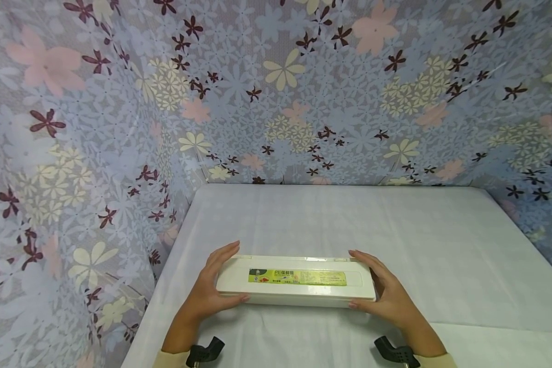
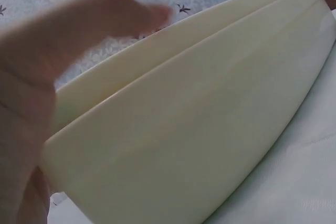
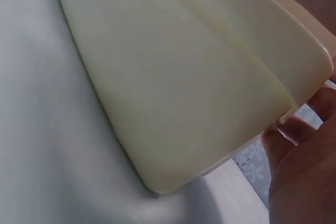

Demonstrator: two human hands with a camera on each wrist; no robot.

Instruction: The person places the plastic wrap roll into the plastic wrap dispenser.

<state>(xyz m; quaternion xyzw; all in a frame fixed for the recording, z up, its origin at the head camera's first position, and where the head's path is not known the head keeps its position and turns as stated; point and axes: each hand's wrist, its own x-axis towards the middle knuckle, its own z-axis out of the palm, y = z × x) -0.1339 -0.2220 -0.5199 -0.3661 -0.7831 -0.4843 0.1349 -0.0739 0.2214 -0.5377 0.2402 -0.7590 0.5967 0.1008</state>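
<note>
A long white cling film box (image 1: 303, 295) lies on the white-covered table, with a yellow-green printed label (image 1: 297, 277) on its lid. My left hand (image 1: 211, 286) holds its left end, thumb along the front edge and fingers round behind. At the opposite end my right hand (image 1: 388, 294) grips the box in the same way, its thumb at the front corner. The lid is down. In the left wrist view the box's front wall (image 2: 184, 129) fills the middle, and the left thumb shows above the lid edge. The right wrist view shows fingers (image 3: 294, 129) against the box's end.
White cloth (image 1: 349, 220) covers the table, with a fold line at the right. A flowered curtain (image 1: 285, 102) hangs behind the table and along its left and right sides. Black wrist mounts (image 1: 205, 352) show at both sleeves.
</note>
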